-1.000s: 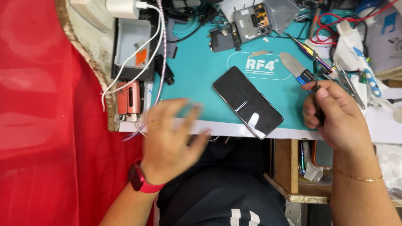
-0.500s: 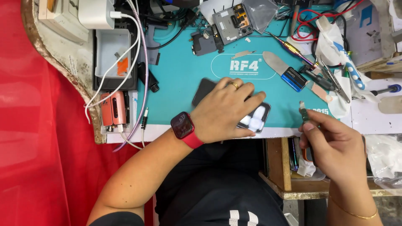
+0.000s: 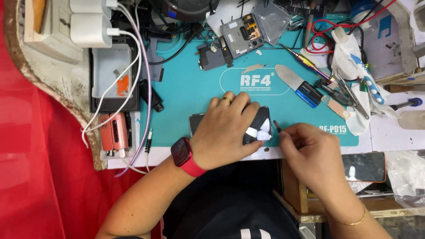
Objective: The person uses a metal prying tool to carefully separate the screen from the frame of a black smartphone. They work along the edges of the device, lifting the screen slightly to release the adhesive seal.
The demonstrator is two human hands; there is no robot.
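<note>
Moved since half a second ago: right hand has come up from the table edge to the phone's right end; left hand stays flat on the phone.

Phone: dark, lying lengthwise on the teal mat, near its front edge; mostly covered by the left hand, its two ends showing. White tabs sit at its right end.

Left hand: open, palm down, pressing the phone; ring on one finger, red watch on the wrist.

Right hand: fingers pinched closed on a thin dark tool, tip just beside the phone's right edge and the white tabs. Gold bangle on the wrist.

Mat, far side: phone frame with exposed parts, a black part, metal spudger, blue-handled tool, screwdriver.

Left of mat: white chargers with cables, grey tray, pink device.

Right of mat: tweezers, red wire, second phone on a lower shelf.
</note>
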